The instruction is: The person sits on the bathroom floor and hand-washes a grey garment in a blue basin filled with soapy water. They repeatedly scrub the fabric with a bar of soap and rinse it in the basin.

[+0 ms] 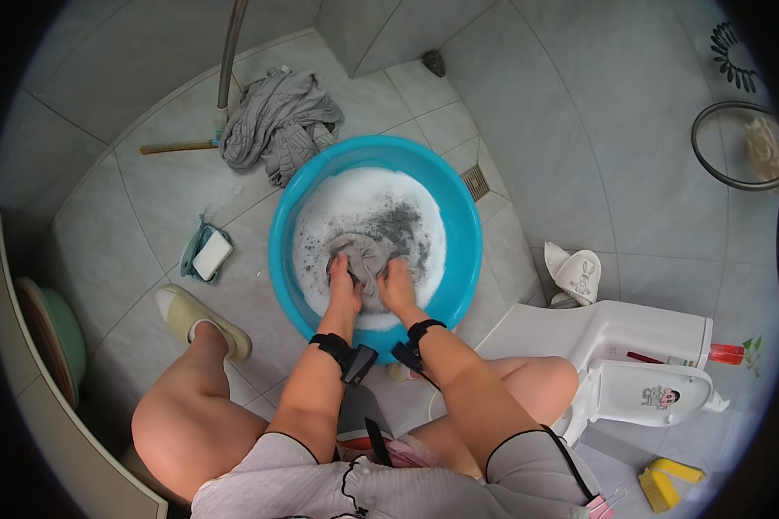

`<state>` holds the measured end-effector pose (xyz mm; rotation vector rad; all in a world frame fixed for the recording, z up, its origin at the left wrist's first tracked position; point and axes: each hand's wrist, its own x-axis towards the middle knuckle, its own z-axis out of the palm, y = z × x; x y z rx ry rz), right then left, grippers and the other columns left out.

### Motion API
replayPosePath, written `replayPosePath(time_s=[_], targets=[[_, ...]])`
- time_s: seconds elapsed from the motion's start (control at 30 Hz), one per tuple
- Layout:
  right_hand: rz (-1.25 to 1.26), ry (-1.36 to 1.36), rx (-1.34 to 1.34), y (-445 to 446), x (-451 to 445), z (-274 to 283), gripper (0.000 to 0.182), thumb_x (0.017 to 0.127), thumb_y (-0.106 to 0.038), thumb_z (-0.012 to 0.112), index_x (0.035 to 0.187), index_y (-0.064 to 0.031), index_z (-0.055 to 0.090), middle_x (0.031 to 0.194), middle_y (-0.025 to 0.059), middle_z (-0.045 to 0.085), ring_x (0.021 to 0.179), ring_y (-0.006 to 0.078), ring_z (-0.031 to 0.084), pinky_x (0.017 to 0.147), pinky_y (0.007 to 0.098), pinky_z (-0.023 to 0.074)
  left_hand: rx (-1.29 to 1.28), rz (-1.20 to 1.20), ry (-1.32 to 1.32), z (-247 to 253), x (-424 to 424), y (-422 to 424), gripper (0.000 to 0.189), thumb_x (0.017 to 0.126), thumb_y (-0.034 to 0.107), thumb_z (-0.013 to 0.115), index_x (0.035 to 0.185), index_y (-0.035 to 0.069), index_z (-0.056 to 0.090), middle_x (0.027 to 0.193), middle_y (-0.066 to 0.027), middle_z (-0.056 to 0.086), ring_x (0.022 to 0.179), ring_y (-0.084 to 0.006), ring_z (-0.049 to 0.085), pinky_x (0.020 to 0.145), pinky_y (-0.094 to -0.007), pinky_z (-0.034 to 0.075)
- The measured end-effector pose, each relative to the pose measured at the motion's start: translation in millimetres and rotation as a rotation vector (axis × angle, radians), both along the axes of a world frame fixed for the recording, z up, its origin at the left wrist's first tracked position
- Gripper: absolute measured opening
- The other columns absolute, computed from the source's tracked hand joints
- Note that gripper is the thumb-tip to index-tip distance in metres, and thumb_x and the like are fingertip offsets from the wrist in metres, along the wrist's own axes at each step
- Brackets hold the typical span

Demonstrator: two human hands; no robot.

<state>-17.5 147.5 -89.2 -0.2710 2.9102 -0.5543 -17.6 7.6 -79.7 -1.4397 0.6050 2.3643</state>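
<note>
A blue plastic basin (284, 214) stands on the tiled floor before me, holding water topped with white suds (363, 188). Grey cloth (361, 254) rises bunched out of the foam, and how far it goes below is hidden. My left hand (345, 282) grips the cloth's near left side, fingers partly hidden in its folds. On its right side, my right hand (397, 285) holds it too, slightly blurred. Both wrists wear black straps with small devices.
Beyond the basin lies a heap of wet grey fabric (282, 120) beside a pipe (230, 58). At left are a soap bar (212, 255) in a green dish (190, 250) and my slippered foot (201, 318). A floor drain (474, 182) and a white toilet (617, 331) are at right.
</note>
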Motion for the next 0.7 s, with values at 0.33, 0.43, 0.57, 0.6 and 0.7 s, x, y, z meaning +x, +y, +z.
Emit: replayPosePath(time_s=[0.33,0.43,0.57,0.6,0.7], targets=[[-0.169,-0.18,-0.253,-69,15,103,0.016,0.078,-0.015,0.06,0.091,-0.0071,0.056,0.094,0.0157,0.05,0.074,0.0352,0.055,0.066,0.0438,0.0457,0.343,-0.124,-0.101,7,-6,0,0.063,0.086,0.053,0.053,0.135,0.016,0.038,0.126,-0.0099,0.047,0.116,-0.0261,0.045,0.091,-0.0464,0.04],[-0.109,-0.069,-0.137,-84,-8,122,0.014,0.079,-0.021,0.059,0.085,-0.0079,0.057,0.091,0.0153,0.049,0.073,0.0368,0.055,0.062,0.0462,0.0451,0.71,0.23,0.505,-34,9,38,0.057,0.088,0.043,0.053,0.133,0.011,0.04,0.122,-0.011,0.05,0.112,-0.0257,0.049,0.089,-0.045,0.041],[-0.464,-0.141,-0.013,-39,-53,79,0.019,0.083,-0.027,0.056,0.079,-0.008,0.058,0.09,0.0157,0.049,0.071,0.0378,0.053,0.061,0.0475,0.0438,0.192,-0.028,0.178,18,-2,52,0.05,0.092,0.038,0.048,0.127,0.002,0.041,0.12,-0.0145,0.052,0.105,-0.0269,0.055,0.085,-0.0437,0.045],[-0.348,-0.153,-0.077,-21,-44,55,0.02,0.084,-0.027,0.055,0.081,-0.0078,0.057,0.089,0.0166,0.05,0.073,0.038,0.053,0.061,0.048,0.0433,0.279,-0.022,0.16,25,-4,46,0.05,0.093,0.038,0.047,0.127,0.002,0.041,0.119,-0.015,0.052,0.104,-0.0275,0.055,0.084,-0.0442,0.046],[-0.225,-0.145,-0.202,-81,1,116,0.022,0.085,-0.028,0.053,0.082,-0.0071,0.06,0.09,0.0188,0.054,0.074,0.0385,0.054,0.063,0.0472,0.0441,0.401,0.064,0.107,26,-3,13,0.052,0.094,0.039,0.045,0.127,0.0,0.04,0.118,-0.0165,0.053,0.103,-0.0292,0.056,0.081,-0.0457,0.048]])
